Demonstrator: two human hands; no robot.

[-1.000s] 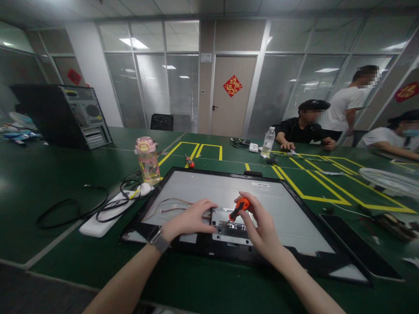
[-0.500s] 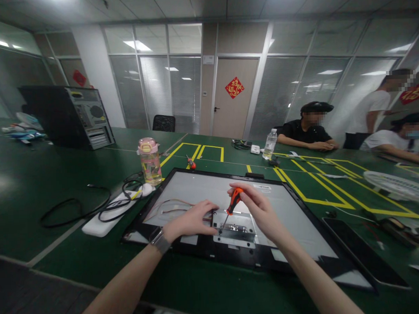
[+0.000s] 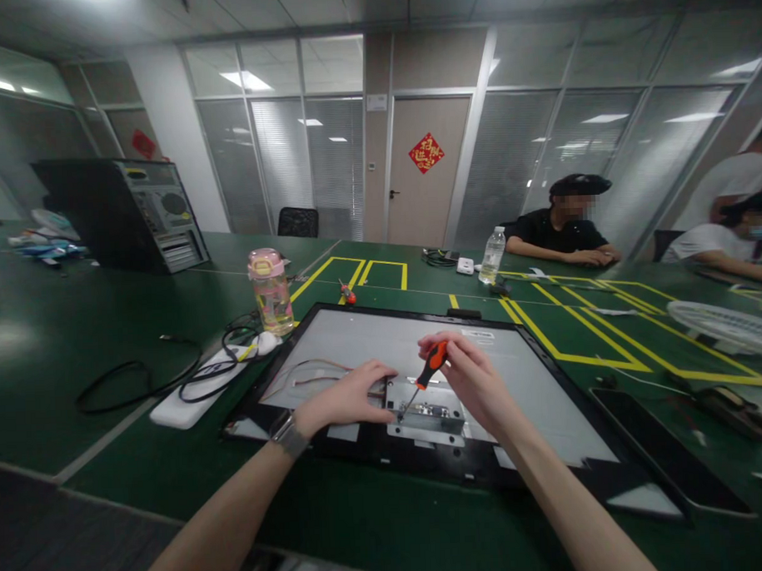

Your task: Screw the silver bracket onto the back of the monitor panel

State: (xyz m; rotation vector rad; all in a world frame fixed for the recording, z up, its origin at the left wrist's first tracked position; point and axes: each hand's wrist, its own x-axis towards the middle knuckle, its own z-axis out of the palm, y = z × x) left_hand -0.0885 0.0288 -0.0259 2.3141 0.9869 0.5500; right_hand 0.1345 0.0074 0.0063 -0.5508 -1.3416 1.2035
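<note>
A flat display panel (image 3: pixel 351 345) with a black frame lies back side up on the green table. On its near side sits a silver metal bracket (image 3: pixel 452 437). My left hand (image 3: pixel 347 395), a watch on its wrist, grips the bracket's left edge, thumb in front and fingers behind. In my right hand (image 3: pixel 475 370) is a red and black screwdriver (image 3: pixel 432 365), held tilted. Its tip reaches the left part of the bracket, close to my left thumb; any screw there is too small to make out. Thin wires (image 3: pixel 309 371) lie left of the bracket.
Left of the panel are a pink-lidded bottle (image 3: pixel 270 293) and a white power strip (image 3: pixel 182 405) with black cable. A computer case (image 3: pixel 122 215) stands farther left. A black flat device (image 3: pixel 668 450) lies right. A water bottle (image 3: pixel 492 255) and a seated person (image 3: pixel 560 225) are beyond.
The screwdriver handle leans farther right, and my right hand has shifted slightly right with it. The tip stays at the bracket's left part. My left hand keeps its place.
</note>
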